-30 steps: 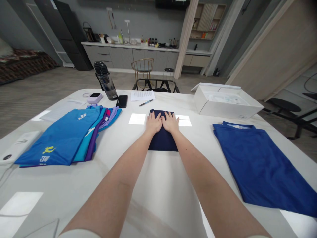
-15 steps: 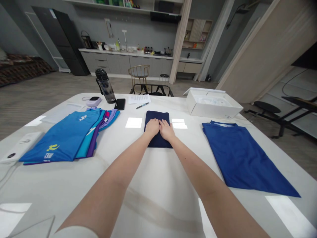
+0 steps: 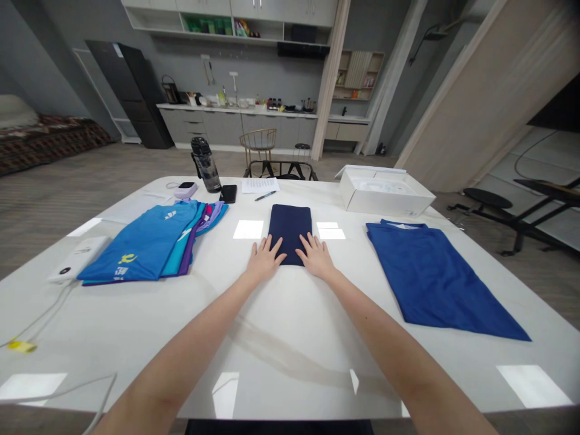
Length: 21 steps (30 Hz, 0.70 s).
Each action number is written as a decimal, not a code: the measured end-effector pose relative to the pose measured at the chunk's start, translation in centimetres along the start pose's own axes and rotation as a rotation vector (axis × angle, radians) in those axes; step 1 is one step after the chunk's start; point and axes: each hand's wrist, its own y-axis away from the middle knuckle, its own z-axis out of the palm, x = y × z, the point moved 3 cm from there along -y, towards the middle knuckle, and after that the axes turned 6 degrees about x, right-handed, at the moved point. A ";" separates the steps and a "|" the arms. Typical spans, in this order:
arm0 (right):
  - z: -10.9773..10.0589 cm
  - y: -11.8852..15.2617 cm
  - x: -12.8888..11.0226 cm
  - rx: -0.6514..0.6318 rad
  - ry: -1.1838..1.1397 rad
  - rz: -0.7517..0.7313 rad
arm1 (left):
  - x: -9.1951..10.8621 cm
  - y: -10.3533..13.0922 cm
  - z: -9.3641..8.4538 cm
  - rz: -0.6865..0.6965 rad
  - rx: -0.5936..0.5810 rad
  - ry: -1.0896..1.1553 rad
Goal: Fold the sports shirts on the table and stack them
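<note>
A dark navy folded garment (image 3: 290, 226) lies as a neat rectangle on the white table (image 3: 290, 326), straight ahead of me. My left hand (image 3: 263, 260) rests at its near left corner, fingers spread, with the fingertips touching the cloth edge. At the near right corner, my right hand (image 3: 316, 256) lies flat with fingers apart, tips on the cloth. Neither hand grips anything. To the right is a blue shirt (image 3: 439, 278), spread out and partly folded. A stack of shirts (image 3: 145, 241) in blue, teal and purple sits on the left.
Behind the stack stand a water bottle (image 3: 206, 164), a black phone (image 3: 228, 194) and a lilac device (image 3: 185, 190). A pen (image 3: 265, 196) lies by a printed sheet (image 3: 260, 185). An open white box (image 3: 385, 192) occupies the back right. A white power strip (image 3: 80, 258) with cables is at left.
Both hands have slid from the middle of the navy garment toward me and apart, to its near corners. The view has tilted up slightly, and more of the near table edge shows.
</note>
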 end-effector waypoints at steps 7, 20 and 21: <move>-2.3 2.7 0.4 0.070 0.007 0.332 | -0.9 2.4 -3.1 -0.287 0.094 -0.078; -3.2 4.8 0.4 -0.144 -0.065 0.388 | -0.8 3.3 -3.8 -0.381 -0.171 -0.033; -3.4 5.4 0.5 -0.157 -0.067 0.374 | -0.7 4.0 -3.9 -0.372 -0.185 -0.014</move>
